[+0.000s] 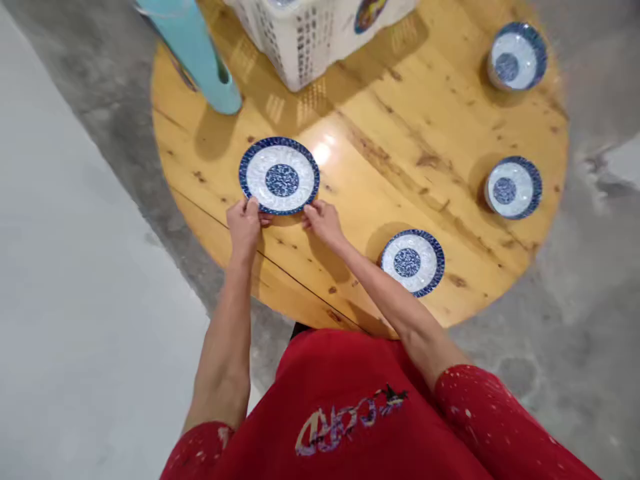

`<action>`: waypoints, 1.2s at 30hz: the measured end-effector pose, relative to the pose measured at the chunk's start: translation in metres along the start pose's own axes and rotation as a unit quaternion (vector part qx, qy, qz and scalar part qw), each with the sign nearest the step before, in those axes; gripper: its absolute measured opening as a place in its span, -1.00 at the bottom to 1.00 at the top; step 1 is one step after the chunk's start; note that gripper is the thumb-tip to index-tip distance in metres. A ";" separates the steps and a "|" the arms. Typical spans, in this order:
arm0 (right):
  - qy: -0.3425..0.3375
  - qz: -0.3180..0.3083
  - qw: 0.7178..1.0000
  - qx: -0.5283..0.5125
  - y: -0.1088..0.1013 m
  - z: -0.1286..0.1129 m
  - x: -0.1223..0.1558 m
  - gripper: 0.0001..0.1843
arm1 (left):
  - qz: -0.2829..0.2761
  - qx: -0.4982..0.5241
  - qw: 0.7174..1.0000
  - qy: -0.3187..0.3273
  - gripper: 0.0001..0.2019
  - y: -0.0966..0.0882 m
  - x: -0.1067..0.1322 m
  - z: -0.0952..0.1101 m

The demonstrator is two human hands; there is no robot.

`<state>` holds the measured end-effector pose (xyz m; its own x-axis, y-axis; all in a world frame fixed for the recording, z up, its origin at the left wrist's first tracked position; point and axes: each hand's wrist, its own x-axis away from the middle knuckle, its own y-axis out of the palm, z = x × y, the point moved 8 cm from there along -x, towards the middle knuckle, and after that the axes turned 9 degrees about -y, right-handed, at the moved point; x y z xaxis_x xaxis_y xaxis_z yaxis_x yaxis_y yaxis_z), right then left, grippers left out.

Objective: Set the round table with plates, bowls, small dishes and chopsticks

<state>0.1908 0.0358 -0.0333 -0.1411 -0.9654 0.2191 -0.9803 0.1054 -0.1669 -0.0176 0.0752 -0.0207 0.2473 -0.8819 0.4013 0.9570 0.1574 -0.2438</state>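
Note:
A round blue-and-white plate with a dark blue rim is at the left of the wooden table. My left hand pinches its near-left rim, thumb on top and fingers beneath. At the near-right rim, my right hand grips it the same way. Whether the plate rests on the wood or is slightly raised, I cannot tell. A blue-rimmed bowl lies beside my right forearm, which hides part of its near-left edge.
Two deeper matching bowls, one at the far right and one nearer, stand on the round table. A white perforated basket sits at the back, with a turquoise pitcher-like container left of it. Grey floor surrounds the table.

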 end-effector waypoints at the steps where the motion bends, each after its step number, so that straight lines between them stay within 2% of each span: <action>1: 0.001 -0.007 1.000 -0.008 0.006 0.003 0.009 -0.82 | -0.006 0.000 1.000 -0.003 -0.67 0.002 0.002 -0.001; 7: 0.016 -0.042 0.998 -0.045 0.033 0.017 0.053 -0.89 | -0.019 -0.012 0.999 -0.025 -0.71 0.008 0.006 -0.003; 13: 0.046 -0.049 0.995 -0.068 0.033 0.021 0.079 -0.86 | -0.022 -0.012 1.000 -0.017 -0.70 0.011 0.004 -0.003; 21: 0.067 -0.042 0.990 -0.119 0.032 0.028 0.083 -0.82 | -0.048 -0.030 0.998 -0.032 -0.77 0.006 0.000 0.002; 26: 0.088 -0.035 0.984 -0.149 0.031 0.022 0.085 -0.77 | -0.055 -0.032 0.997 -0.031 -0.79 0.003 -0.004 0.002; 36: 0.085 -0.022 0.983 -0.160 0.027 0.019 0.088 -0.66 | -0.075 -0.069 0.994 -0.029 -0.85 0.004 -0.008 0.004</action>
<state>0.1547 -0.0509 -0.0369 -0.0918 -0.9196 0.3819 -0.9754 0.1603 0.1516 -0.0151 0.0851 -0.0212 0.1162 -0.8628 0.4920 0.9550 -0.0391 -0.2940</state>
